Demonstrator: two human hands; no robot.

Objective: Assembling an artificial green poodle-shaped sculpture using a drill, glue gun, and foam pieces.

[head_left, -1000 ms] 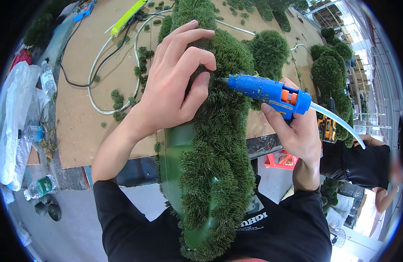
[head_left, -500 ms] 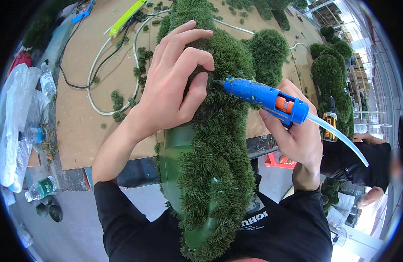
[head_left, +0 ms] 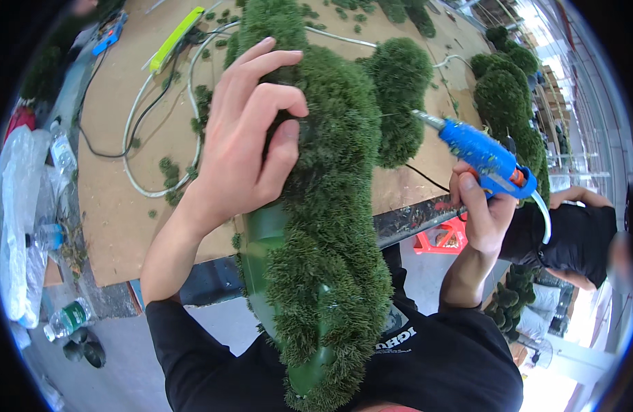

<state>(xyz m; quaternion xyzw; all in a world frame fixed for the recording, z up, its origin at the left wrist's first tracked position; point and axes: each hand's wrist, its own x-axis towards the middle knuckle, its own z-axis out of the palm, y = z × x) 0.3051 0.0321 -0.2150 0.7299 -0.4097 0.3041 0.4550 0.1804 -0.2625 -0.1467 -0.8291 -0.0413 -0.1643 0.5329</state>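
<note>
A long green plastic form (head_left: 261, 268), largely covered with tufts of artificial grass (head_left: 323, 261), stretches from my chest up over the table. Bare glossy plastic shows along its left side and near its lower tip. My left hand (head_left: 244, 137) grips the upper part from the left, fingers bent and fingertips against the grass. Whether a small tuft sits between thumb and index finger is hidden. In my right hand (head_left: 488, 209) is a blue hot glue gun (head_left: 481, 151), with a pale glue stick at its back. Its metal nozzle points up-left, apart from the form.
Loose tufts (head_left: 171, 175), a white cable (head_left: 134, 130) and a yellow-green power strip (head_left: 176, 41) lie on the cardboard-topped table (head_left: 110, 226). A grass-covered piece (head_left: 402, 89) stands right of the form. Plastic bottles (head_left: 68, 317) are at left. Another person (head_left: 560, 237) is at right.
My right hand has drawn the glue gun right and away from the form, its nozzle now clear of the grass. My left hand stays on the form; the whole view has shifted slightly.
</note>
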